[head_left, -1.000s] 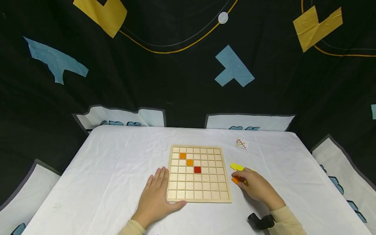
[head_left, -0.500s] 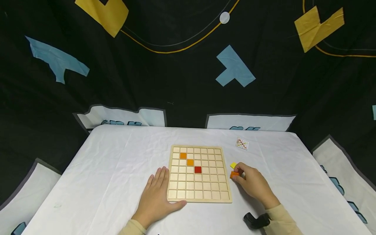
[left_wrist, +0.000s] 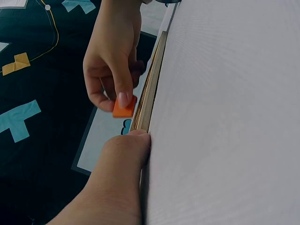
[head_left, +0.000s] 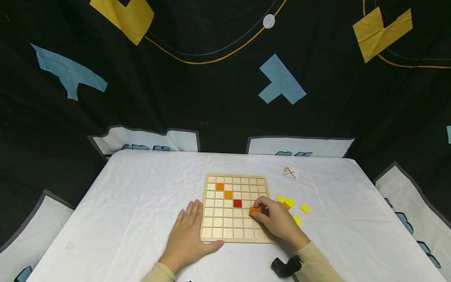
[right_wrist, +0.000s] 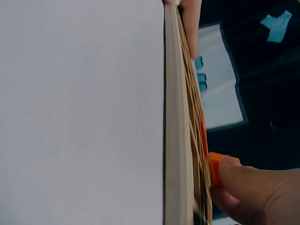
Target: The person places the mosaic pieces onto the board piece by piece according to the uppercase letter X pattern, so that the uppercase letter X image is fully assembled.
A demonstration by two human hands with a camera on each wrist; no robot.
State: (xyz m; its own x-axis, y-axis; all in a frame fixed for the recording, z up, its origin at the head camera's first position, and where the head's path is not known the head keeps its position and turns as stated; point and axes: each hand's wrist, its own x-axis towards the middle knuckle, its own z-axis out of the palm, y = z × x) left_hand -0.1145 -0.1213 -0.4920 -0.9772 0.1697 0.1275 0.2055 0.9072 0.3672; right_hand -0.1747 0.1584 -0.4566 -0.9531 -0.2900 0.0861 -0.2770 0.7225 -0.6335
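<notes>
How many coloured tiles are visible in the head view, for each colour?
Orange tiles: 4 (2 in the wooden board, 1 pinched by the right hand, 1 beside the board)
Red tile: 1 (in the board)
Yellow tiles: 4 (beside the board)
Total: 9 visible; the right hand may hide more.

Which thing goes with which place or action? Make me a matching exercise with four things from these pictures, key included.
Column one
1. Left hand
2. Right hand
3. Red tile
4. Small patterned card

Column two
A. Lies on the white cloth, beyond the yellow tiles
B. Pinches an orange tile
C. Rests at the left edge of the board
D. Sits in the board's grid

Pairs: 1-C, 2-B, 3-D, 4-A
</notes>
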